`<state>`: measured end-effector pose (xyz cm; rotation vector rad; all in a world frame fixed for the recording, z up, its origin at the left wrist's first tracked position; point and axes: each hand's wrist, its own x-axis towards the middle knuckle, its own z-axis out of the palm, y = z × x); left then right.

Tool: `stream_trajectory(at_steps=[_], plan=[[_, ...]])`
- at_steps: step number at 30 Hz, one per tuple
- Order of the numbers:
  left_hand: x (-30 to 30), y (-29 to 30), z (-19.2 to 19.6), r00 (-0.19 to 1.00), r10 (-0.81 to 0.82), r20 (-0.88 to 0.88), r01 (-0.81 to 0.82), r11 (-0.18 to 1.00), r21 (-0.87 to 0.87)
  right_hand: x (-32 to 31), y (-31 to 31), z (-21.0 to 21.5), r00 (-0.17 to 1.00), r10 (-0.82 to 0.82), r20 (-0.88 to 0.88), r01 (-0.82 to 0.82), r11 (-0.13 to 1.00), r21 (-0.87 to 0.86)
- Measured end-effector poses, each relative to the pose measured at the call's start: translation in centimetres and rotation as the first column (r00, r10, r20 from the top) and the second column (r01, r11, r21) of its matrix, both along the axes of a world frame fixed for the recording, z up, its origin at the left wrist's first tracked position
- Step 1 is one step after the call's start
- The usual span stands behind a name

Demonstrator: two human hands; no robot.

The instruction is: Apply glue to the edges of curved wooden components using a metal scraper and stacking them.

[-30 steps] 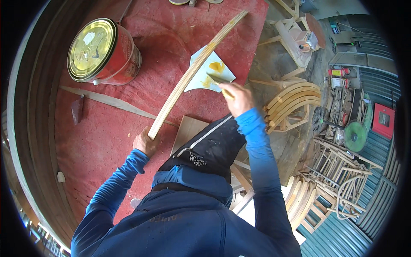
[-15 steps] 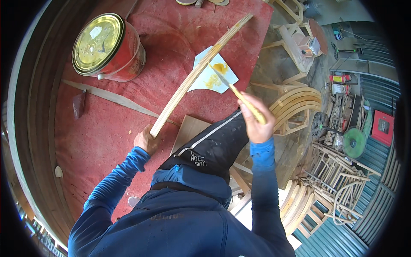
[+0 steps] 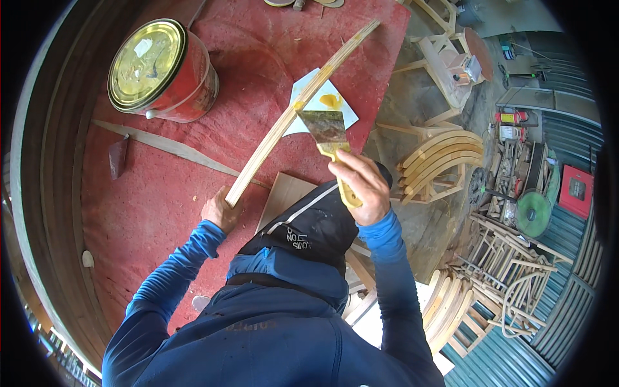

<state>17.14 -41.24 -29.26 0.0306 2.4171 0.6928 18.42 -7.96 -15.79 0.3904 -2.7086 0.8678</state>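
Observation:
My left hand (image 3: 220, 210) is closed around the near end of a long curved wooden strip (image 3: 265, 147), which reaches away to the upper right. In my right hand (image 3: 365, 187) is a putty knife (image 3: 331, 129) with a wide, stained metal blade and a yellow handle. The blade's far edge meets the strip near its middle, where a yellow smear of filler shows. Beneath strip and blade lies a white board (image 3: 345, 115) carrying a dab of yellow-orange filler (image 3: 331, 101); the blade hides part of it.
A red can (image 3: 193, 87) with a gold lid stands at the upper left of the red surface (image 3: 161, 200). Flat wood (image 3: 174, 148) and a dark block (image 3: 118, 158) lie below it. Curved wooden pieces (image 3: 445, 158) are stacked at right, with a green fan (image 3: 534, 215) beyond.
My right hand has moved left, and the putty knife has turned to show its broad face, its blade now at the strip. My left hand and the strip hold still.

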Motion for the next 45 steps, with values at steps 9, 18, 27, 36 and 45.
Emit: stream_trajectory(at_steps=[9,18,27,36,45], plan=[[-0.1,0.5,0.4,1.0,0.003,0.021,-0.003,1.0,-0.022,-0.1,-0.4,2.0,0.99,0.084,0.117,-0.096,0.991,0.098],[0.0,0.3,0.3,1.0,0.004,0.018,-0.005,1.0,0.009,-2.3,0.4,1.2,1.0,-0.031,-0.001,0.031,0.998,0.052],[0.0,0.3,0.4,1.0,-0.005,0.001,0.005,1.0,-0.01,-0.3,-0.3,2.4,0.998,-0.052,0.039,0.053,0.998,-0.036],[0.3,0.8,0.4,1.0,0.003,0.02,-0.003,0.999,-0.047,-1.3,-1.8,2.7,0.992,0.037,0.121,-0.048,0.995,0.089],[0.1,0.6,0.5,1.0,-0.015,0.002,0.015,1.0,-0.017,-4.6,1.3,4.0,0.835,0.034,0.549,0.398,0.651,-0.646]])
